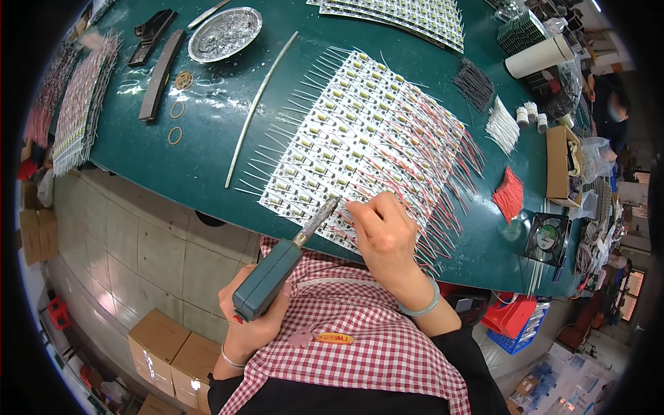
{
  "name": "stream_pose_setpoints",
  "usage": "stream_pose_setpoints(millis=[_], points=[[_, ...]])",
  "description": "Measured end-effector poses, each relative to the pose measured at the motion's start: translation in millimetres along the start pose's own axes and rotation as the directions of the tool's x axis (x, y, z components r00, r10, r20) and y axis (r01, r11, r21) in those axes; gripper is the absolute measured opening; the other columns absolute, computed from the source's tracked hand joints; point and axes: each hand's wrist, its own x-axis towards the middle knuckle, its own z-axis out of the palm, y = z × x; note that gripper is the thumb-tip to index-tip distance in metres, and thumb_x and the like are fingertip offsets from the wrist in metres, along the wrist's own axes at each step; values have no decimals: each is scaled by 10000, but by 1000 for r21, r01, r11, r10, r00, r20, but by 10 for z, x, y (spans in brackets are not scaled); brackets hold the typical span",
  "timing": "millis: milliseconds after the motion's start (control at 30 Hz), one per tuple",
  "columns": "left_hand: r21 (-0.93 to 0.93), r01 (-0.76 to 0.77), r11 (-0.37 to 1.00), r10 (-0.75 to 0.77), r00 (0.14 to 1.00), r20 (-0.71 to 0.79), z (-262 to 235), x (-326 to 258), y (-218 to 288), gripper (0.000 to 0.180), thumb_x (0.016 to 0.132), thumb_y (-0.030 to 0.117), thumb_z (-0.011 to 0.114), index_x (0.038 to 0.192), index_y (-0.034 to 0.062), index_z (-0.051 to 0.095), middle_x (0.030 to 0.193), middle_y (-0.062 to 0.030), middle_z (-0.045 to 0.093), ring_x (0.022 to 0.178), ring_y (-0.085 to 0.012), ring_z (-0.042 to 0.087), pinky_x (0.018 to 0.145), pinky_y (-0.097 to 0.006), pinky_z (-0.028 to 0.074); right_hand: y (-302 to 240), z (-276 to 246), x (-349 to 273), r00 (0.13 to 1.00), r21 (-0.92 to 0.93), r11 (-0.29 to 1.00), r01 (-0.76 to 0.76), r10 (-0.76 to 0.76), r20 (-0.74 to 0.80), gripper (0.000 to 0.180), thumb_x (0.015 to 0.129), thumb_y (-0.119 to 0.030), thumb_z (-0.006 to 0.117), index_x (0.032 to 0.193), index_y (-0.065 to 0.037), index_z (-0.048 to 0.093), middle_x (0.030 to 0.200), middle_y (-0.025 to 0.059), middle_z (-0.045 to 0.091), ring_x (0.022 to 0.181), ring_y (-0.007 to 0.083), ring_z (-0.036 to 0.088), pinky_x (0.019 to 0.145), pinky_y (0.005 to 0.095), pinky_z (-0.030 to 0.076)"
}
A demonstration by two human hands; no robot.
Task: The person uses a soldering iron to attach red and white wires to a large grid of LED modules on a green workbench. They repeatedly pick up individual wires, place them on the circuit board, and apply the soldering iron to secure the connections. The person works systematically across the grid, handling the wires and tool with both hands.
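Observation:
My left hand (250, 330) is closed round the handle of a dark green soldering gun (268, 278). Its metal tip points up and to the right, over the near part of a white circuit board panel (319, 153). My right hand (389, 235) pinches thumb and forefinger together just right of the tip, on what looks like a thin red wire; the fingers mostly hide it. Rows of small yellowish components cover the panel. White wires stick out along its left side, and many red wires (434, 155) spread over its right half.
Further left lie a solder stick (261, 111), a foil dish (225, 34), rubber bands (183, 81) and a dark curved bar (161, 76). Black wires (474, 84), white wires (503, 126), red wires (509, 195) and a small fan (548, 238) lie right. More panels (415, 19) are stacked behind.

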Motion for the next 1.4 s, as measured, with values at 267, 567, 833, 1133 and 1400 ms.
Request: stream_pose_setpoints(millis=[267, 567, 833, 1133, 1400], points=[[45, -66, 997, 67, 997, -32, 62, 23, -12, 206, 760, -20, 774, 946, -45, 687, 827, -89, 680, 686, -139, 642, 625, -268, 508, -6, -3, 8, 1000, 1, 1000, 19, -19, 8, 226, 725, 54, 751, 922, -51, 722, 736, 57, 508, 663, 218, 565, 532, 354, 449], [54, -77, 996, 78, 997, -20, 7, 2, -18, 178, 762, -15, 760, 928, -50, 707, 844, -113, 675, 673, -180, 653, 602, -284, 509, -7, -8, 17, 1000, 5, 1000, 23, -23, 4, 248, 714, 72, 770, 924, -53, 730, 727, 63, 500, 651, 221, 559, 525, 359, 439], [28, -53, 998, 55, 995, -85, 5, -52, -15, 230, 763, -11, 759, 978, -73, 705, 886, -145, 693, 713, -197, 672, 636, -295, 529, -6, 0, 0, 1000, -6, 1000, 24, -24, 7, 187, 735, 32, 691, 905, -45, 704, 750, 54, 512, 702, 223, 570, 562, 351, 460], [-34, 31, 999, -34, 996, -79, -30, -117, -50, 253, 783, 12, 784, 1014, -59, 707, 927, -134, 697, 772, -185, 675, 671, -288, 529, -65, -409, -62, 998, -15, 1000, 2, -3, -62, 197, 720, 52, 747, 898, -25, 710, 743, 75, 529, 677, 247, 553, 571, 362, 448], [-38, -7, 999, 3, 996, -93, -33, -141, -51, 256, 787, 13, 783, 1018, -63, 703, 912, -125, 696, 745, -179, 671, 664, -282, 527, -193, -291, -41, 998, 100, 994, 53, -50, -39, 200, 740, 42, 754, 922, -30, 710, 723, 62, 496, 653, 227, 532, 544, 353, 419]])
